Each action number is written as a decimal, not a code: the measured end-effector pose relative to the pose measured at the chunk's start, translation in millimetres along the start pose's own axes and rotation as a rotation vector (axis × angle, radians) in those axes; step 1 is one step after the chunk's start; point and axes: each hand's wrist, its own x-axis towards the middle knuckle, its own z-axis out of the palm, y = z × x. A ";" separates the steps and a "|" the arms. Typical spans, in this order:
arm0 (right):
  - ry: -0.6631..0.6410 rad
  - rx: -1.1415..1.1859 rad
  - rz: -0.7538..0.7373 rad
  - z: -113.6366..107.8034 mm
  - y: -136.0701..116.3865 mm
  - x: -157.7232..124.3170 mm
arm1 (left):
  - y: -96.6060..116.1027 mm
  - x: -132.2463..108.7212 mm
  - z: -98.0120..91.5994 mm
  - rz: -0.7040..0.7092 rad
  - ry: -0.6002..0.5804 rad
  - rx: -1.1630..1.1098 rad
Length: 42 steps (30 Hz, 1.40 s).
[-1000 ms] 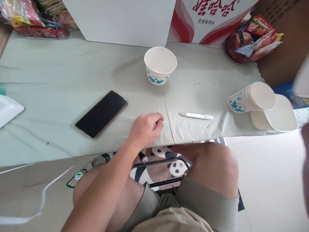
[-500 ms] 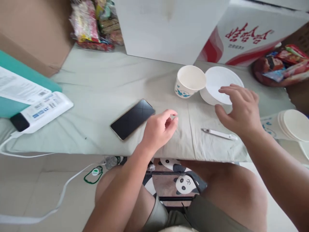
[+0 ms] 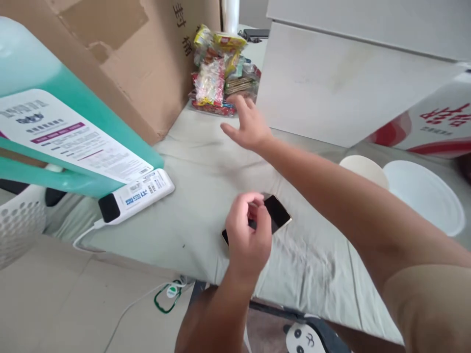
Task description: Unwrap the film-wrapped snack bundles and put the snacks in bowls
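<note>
My right hand (image 3: 248,122) is stretched out over the back of the table. Its fingers are apart and it holds nothing. Just beyond its fingertips lies a pile of packaged snacks (image 3: 209,83) in clear and coloured wrappers; whether the fingers touch it I cannot tell. Lower down, my left hand (image 3: 248,228) is loosely curled, thumb close to the fingers, with nothing visible in it. It hovers over or rests by a dark smartphone (image 3: 278,214), covering the phone's middle. A paper cup (image 3: 362,166) and a white bowl (image 3: 423,196) are partly behind my right forearm.
At left stands a jug of green liquid (image 3: 88,113) beside a white device with a cable (image 3: 143,193). A cardboard box (image 3: 154,63) leans behind. A large white box (image 3: 331,78) and a red-and-white carton (image 3: 430,122) fill the back right. A perforated white basket (image 3: 22,220) sits at far left.
My right hand has moved from above the bowl, across to the snacks at the back left. The view has swung left. My left hand stays curled, now over the phone.
</note>
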 end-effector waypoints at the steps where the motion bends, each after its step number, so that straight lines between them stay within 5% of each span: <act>1: 0.028 0.013 0.067 7.1 -2.8 26.9 | -0.1 1.4 -2.3 0.018 0.001 0.014; 5: 0.124 0.044 0.164 20.8 -5.4 120.1 | 0.6 7.3 -3.1 0.228 0.015 0.029; 8: 0.131 0.017 0.277 27.0 2.0 171.0 | 0.2 11.7 -1.4 0.245 -0.009 0.008; 11: 0.037 -0.022 0.373 34.3 14.9 202.3 | -2.8 12.7 -3.3 0.193 -0.032 0.012; 15: -0.086 -0.095 0.318 38.2 30.4 213.8 | -6.5 8.0 -9.4 0.052 -0.042 0.053; 27: -0.144 -0.145 0.155 25.2 2.5 144.7 | 8.1 -3.7 -5.3 0.154 -0.043 -0.078; 35: -0.156 -0.115 0.116 17.8 -35.4 62.8 | 10.4 -4.0 5.9 0.190 -0.046 -0.048; 42: -0.100 -0.064 0.062 23.4 -45.1 5.3 | 10.7 0.9 -8.0 0.207 0.000 0.008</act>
